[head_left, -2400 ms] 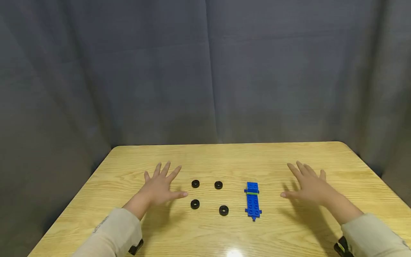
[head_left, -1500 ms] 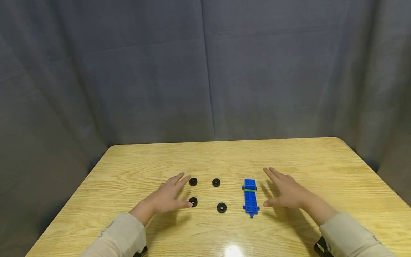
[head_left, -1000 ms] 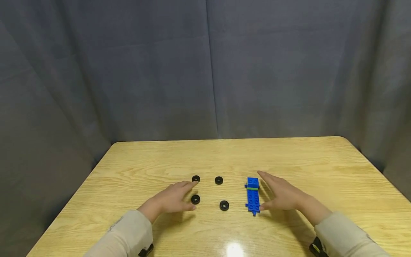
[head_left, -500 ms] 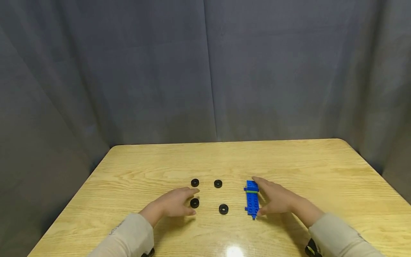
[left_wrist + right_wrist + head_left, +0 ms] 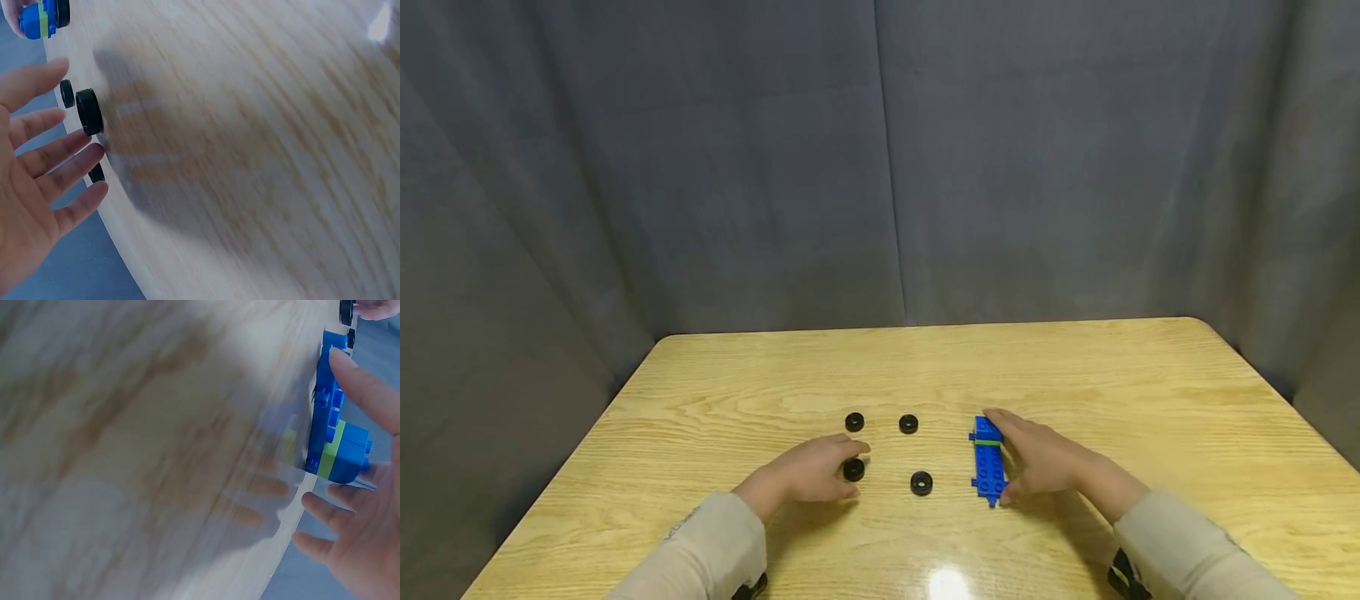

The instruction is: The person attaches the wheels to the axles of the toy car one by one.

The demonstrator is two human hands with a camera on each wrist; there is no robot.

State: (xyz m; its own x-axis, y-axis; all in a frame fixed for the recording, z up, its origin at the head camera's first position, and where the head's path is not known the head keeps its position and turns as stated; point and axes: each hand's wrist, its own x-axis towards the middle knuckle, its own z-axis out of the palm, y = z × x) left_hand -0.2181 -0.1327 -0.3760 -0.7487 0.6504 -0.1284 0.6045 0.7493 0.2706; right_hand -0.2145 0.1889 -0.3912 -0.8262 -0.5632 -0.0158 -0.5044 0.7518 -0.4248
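Nearest are the pale sleeves (image 5: 700, 542), each with a dark piece (image 5: 1126, 577) under its cuff. The two hands are well apart. The left hand (image 5: 808, 473) is palm down, its thumb and forefinger parted on either side of the near left wheel (image 5: 853, 477); the left wrist view shows its fingers loosely spread, and contact with the wheel cannot be told. The right hand (image 5: 1048, 458) reaches in from the right, thumb by the near end of the blue toy base (image 5: 988, 471) and forefinger at its far end, digits spread rather than clamped; how firmly they touch is unclear. Another wheel (image 5: 921, 491) lies flat between the hands. The base lies lengthwise on the counter (image 5: 737, 358), studs up, a pointed tab at its near end, a green strip (image 5: 987, 442) under the raised block at the far end. Two more black wheels, the far left wheel (image 5: 854, 428) and the far right wheel (image 5: 908, 431), lie beyond. A grey curtain (image 5: 775, 208) hangs behind the counter.
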